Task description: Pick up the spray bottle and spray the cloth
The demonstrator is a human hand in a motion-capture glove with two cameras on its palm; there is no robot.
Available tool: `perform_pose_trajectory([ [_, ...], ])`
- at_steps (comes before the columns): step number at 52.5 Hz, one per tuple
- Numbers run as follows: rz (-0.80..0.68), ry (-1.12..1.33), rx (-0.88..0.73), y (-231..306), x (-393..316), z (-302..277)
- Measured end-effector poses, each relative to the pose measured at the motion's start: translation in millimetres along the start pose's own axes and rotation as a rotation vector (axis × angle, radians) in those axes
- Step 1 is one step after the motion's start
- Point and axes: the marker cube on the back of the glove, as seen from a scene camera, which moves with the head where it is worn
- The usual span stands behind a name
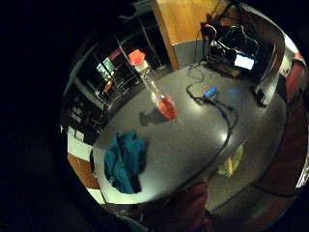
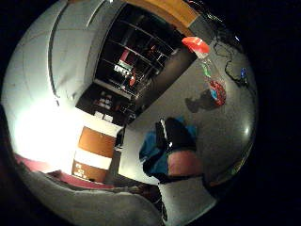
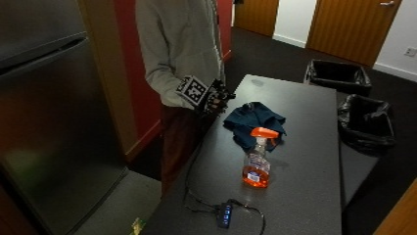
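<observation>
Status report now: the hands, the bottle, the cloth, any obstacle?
Gloved right hand at table edge, holds nothing. Spray bottle upright, untouched. Blue cloth lies crumpled between hand and bottle. Cable beyond bottle, not blocking.

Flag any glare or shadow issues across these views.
Thumb side palm view: a bright blowout washes out the white wall. Little finger side palm view: spray bottle casts a clear shadow on the table. Outside view: dim, cloth legible.

The spray bottle [image 3: 257, 164] stands upright mid-surface [image 3: 306, 147], apart from the cloth [image 3: 253, 119] (which lies nearer the person's edge). A small hub [image 3: 225, 214] lies near the opposite end.
</observation>
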Motion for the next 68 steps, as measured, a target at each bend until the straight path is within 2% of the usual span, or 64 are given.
perform_pose_trajectory([
  [23, 0.223, -0.221, 0.087, -36.0, 35.5, 59.8],
  [44, 0.535, -0.513, 0.212, -89.6, 47.2, 133.2],
  [60, 0.615, -0.541, 0.232, -121.8, 49.5, 166.6],
  [68, 0.607, -0.459, 0.217, -144.0, 56.2, 169.6],
])
